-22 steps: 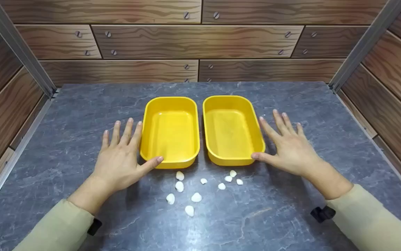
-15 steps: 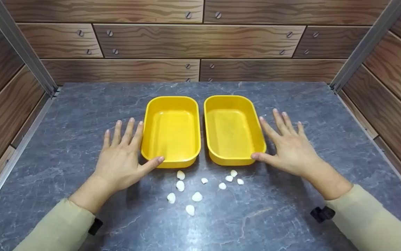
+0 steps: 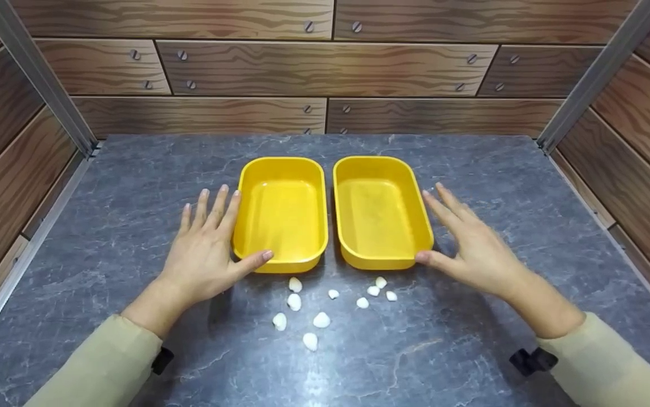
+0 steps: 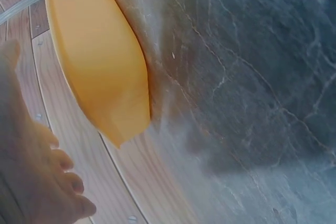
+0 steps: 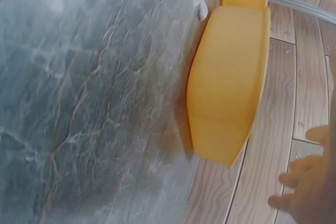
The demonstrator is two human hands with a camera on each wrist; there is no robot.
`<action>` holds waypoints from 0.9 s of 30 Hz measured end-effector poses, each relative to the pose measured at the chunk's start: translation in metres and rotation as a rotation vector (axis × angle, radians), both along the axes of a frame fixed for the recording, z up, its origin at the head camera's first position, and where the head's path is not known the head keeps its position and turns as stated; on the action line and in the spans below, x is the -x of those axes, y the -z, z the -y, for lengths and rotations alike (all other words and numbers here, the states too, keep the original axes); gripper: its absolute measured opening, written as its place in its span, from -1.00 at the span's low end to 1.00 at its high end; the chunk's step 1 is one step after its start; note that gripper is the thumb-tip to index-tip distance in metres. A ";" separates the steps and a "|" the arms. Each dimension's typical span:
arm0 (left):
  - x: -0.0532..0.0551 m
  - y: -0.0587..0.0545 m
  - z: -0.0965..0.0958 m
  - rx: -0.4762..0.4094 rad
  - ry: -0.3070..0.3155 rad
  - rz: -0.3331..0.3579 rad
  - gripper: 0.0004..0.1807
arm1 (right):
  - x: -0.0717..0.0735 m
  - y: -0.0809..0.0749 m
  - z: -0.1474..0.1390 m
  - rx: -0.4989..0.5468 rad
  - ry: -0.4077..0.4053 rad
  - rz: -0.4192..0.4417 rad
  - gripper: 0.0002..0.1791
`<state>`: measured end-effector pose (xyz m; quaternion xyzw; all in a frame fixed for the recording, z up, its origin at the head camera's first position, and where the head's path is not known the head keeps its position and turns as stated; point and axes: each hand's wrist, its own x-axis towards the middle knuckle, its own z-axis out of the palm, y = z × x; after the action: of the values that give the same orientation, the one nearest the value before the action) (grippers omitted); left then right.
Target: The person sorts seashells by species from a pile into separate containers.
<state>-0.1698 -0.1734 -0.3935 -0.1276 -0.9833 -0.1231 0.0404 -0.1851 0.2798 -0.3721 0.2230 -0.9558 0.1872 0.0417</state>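
Two yellow plastic bins stand side by side in the head view, the left bin (image 3: pixel 291 265) and the right bin (image 3: pixel 378 262). My left hand (image 3: pixel 203 254) is at the left bin's outer side, fingers extended and thumb over its near corner. Along the right bin's outer side, my right hand (image 3: pixel 480 249) has its fingers extended, thumb at the near corner. Both wrist views show a gap between hand and bin. In front of the bins lie several small white pieces, shell-like in shape, larger ones (image 3: pixel 321 320) to the left and smaller ones (image 3: pixel 363 303) to the right.
The bins stand on a dark grey marbled tabletop (image 3: pixel 415 350). Wood-patterned panels (image 3: pixel 325 68) enclose it at the back and sides, with metal posts (image 3: pixel 596 73) at the back corners. A black strap piece (image 3: pixel 533 360) sits at the right sleeve.
The view has shifted slightly. My left hand has moved a little right and away. The right hand has drifted slightly right and nearer, its fingers closer together. Bins and white pieces stay put.
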 end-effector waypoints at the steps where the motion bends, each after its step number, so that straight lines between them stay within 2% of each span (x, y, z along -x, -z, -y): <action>1: 0.001 0.001 0.000 -0.006 0.005 0.001 0.30 | -0.002 0.000 0.000 0.028 -0.024 -0.007 0.12; 5: 0.008 0.004 -0.001 -0.026 0.019 0.006 0.30 | -0.011 0.000 0.000 0.127 -0.120 -0.066 0.11; 8: 0.012 0.005 -0.002 -0.043 0.030 0.016 0.30 | -0.018 -0.001 0.001 0.193 -0.157 -0.118 0.07; 12: 0.018 0.007 -0.002 -0.067 0.047 0.031 0.28 | -0.027 0.000 0.004 0.333 -0.236 -0.125 -0.06; 16: 0.022 0.008 0.000 -0.093 0.067 0.058 0.25 | -0.032 0.007 0.008 0.479 -0.327 -0.054 -0.19; 19: 0.025 0.010 0.003 -0.123 0.078 0.087 0.23 | -0.036 0.017 0.010 0.539 -0.342 0.036 -0.29; 27: 0.031 0.021 0.010 -0.177 0.086 0.129 0.28 | -0.041 0.043 0.010 0.531 -0.289 0.258 -0.51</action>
<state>-0.2005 -0.1832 -0.4149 -0.1574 -0.9628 -0.2190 -0.0170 -0.1445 0.2693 -0.4153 0.3123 -0.8293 0.4607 -0.0499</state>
